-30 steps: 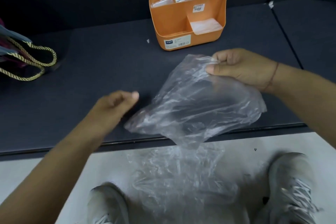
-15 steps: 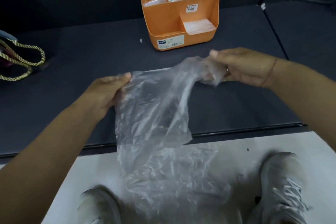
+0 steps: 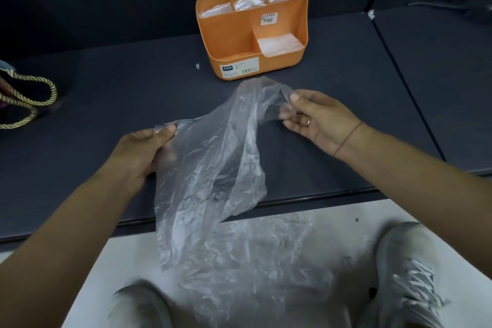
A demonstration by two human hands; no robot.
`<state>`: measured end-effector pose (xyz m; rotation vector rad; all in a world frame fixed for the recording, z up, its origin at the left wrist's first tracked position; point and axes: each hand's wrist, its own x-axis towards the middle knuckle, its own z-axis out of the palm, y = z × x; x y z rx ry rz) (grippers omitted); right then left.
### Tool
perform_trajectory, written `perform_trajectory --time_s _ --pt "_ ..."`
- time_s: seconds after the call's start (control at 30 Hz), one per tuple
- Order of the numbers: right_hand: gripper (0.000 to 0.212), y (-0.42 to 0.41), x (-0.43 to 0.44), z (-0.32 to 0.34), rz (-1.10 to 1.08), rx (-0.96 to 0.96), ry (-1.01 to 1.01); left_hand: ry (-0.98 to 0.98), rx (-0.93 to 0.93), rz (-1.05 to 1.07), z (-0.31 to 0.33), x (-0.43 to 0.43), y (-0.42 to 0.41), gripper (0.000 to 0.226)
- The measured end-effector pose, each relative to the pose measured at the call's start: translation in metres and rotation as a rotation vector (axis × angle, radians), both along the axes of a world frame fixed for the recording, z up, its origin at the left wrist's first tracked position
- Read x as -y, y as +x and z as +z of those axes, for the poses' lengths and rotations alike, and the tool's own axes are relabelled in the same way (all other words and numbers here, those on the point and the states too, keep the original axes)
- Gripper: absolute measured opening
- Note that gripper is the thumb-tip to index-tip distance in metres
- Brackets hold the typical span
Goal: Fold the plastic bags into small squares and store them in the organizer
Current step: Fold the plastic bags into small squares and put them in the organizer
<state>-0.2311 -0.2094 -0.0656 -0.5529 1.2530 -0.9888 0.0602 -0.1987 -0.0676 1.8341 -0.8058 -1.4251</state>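
View: head camera, the only one I have, looking down over a dark table (image 3: 106,88) to a pale floor.
Plastic bag: a clear, crinkled plastic bag (image 3: 213,168) hangs stretched between both hands, above the near part of the table. Its lower end droops past the table's front edge.
Left hand: my view shows the left hand (image 3: 141,149) pinching the bag's left upper edge under the thumb, fingers curled behind the film.
Right hand: the right hand (image 3: 319,120) pinches the bag's right upper edge between thumb and fingertips. It sits higher and farther from me than the left hand. I see a ring (image 3: 308,122) and a thin wrist thread (image 3: 348,138).
Organizer: an orange organizer (image 3: 231,42) stands upright on the table just beyond the bag's top and apart from both hands.
Stored bags: folded clear bags (image 3: 249,2) fill its three rear compartments, and another folded bag (image 3: 279,44) lies in the small front right compartment.
Writing: a white front label (image 3: 239,70) has a blue block and a barcode. A small sticker (image 3: 269,18) sits on the inner wall. I cannot read the text on either.
Floor: more crumpled clear plastic (image 3: 266,261) lies between two grey shoes (image 3: 410,274).
Left edge: gold rope handles (image 3: 26,98) rest on the table, well apart.
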Motion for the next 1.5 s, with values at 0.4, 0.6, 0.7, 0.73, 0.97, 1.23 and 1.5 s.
perform_trajectory --time_s 0.4,0.6,0.7,0.73,0.97,1.23,1.5 --pt "0.023 -0.053 0.036 0.007 -0.033 -0.406 -0.08 -0.06 0.025 0.066 -0.006 0.01 0.009 0.013" --pt "0.025 -0.052 0.05 0.004 -0.194 -0.572 -0.148 -0.104 -0.077 0.141 -0.001 0.023 -0.004 0.015" --pt "0.047 -0.051 0.018 0.001 -0.084 -0.829 -0.193 -0.021 -0.076 0.083 0.007 0.003 -0.004 0.031" --pt "0.044 -0.045 0.001 0.002 -0.023 -0.809 -0.236 0.006 -0.072 0.067 0.007 -0.009 -0.002 0.034" --pt "0.056 0.027 -0.09 0.007 0.473 -0.304 -0.205 0.148 -0.313 0.032 0.023 -0.08 -0.008 0.063" --pt "0.025 0.019 -0.071 0.002 0.28 0.067 -0.029 0.087 -0.235 0.191 0.014 -0.077 -0.007 0.027" --pt "0.032 -0.049 -0.043 0.004 0.451 0.281 0.109 0.07 -0.172 0.221 0.001 -0.07 0.005 0.017"
